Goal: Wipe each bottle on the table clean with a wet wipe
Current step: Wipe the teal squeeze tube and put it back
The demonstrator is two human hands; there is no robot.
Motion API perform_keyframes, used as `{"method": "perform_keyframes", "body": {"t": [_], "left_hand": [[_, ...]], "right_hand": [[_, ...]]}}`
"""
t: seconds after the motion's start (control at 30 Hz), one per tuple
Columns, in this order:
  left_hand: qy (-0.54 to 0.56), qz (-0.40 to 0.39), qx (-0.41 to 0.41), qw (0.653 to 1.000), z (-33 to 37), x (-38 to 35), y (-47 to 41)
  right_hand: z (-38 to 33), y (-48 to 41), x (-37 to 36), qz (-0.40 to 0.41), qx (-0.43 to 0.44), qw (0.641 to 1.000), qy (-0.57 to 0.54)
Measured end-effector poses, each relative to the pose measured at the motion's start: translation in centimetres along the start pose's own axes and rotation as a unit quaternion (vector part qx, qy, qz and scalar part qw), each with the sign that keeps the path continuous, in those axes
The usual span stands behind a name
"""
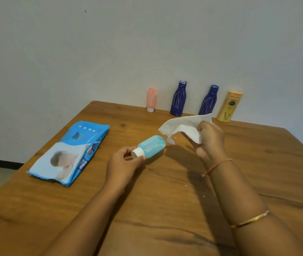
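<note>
My left hand (pixel 123 164) pinches the white cap of a small teal bottle (pixel 151 146), holding it tilted above the wooden table (pixel 158 209). My right hand (pixel 210 140) grips a crumpled white wet wipe (pixel 184 126) just right of the bottle, a small gap between them. Along the wall stand a pink tube (pixel 151 99) on its cap, two dark blue bottles (pixel 178 98) (pixel 209 100) and a yellow lotion bottle (pixel 229 107).
A blue pack of wet wipes (pixel 69 152) lies flat on the table's left side. The wall runs right behind the row of bottles. A few tiny crumbs dot the wood near my right forearm.
</note>
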State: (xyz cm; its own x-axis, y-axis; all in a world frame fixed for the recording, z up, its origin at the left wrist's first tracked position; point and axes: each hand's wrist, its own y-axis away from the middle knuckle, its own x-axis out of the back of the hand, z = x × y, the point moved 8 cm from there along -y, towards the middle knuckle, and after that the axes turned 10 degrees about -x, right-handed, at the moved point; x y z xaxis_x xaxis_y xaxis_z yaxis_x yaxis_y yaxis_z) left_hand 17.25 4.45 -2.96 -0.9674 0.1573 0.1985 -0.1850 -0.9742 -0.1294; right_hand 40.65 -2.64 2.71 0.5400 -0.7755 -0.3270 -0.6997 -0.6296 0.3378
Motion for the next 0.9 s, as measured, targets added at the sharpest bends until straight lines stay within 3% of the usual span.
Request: {"method": "perform_keyframes", "body": {"t": [0.1,0.23,0.37,0.5,0.63,0.8,0.83,0.9], "left_hand": [[0.021,-0.007,0.003,1.000,-0.1,-0.2,2.3],[-0.019,-0.026,-0.016,0.999,-0.4,0.1,3.3],[-0.126,-0.071,-0.075,0.987,0.4,0.0,4.0],[-0.215,-0.083,-0.134,0.964,0.9,0.1,4.2],[-0.237,-0.091,-0.157,0.954,1.1,0.2,4.3],[-0.251,-0.089,-0.156,0.951,1.3,0.2,4.1],[-0.254,-0.089,-0.154,0.951,1.3,0.2,4.1],[-0.249,-0.087,-0.151,0.953,1.2,0.2,4.1]], "right_hand": [[0.2,1.7,1.3,-0.002,0.015,0.999,0.036],[0.5,4.4,1.4,-0.023,0.106,0.982,0.155],[2.4,6.5,-0.3,-0.080,0.178,0.927,0.319],[5.9,7.2,-1.8,-0.171,0.165,0.869,0.434],[6.9,8.4,-3.3,-0.192,0.256,0.776,0.544],[8.2,9.7,-4.6,-0.200,0.386,0.612,0.660],[8.3,9.8,-4.6,-0.201,0.400,0.594,0.668],[8.0,9.4,-4.4,-0.203,0.402,0.597,0.664]]}}
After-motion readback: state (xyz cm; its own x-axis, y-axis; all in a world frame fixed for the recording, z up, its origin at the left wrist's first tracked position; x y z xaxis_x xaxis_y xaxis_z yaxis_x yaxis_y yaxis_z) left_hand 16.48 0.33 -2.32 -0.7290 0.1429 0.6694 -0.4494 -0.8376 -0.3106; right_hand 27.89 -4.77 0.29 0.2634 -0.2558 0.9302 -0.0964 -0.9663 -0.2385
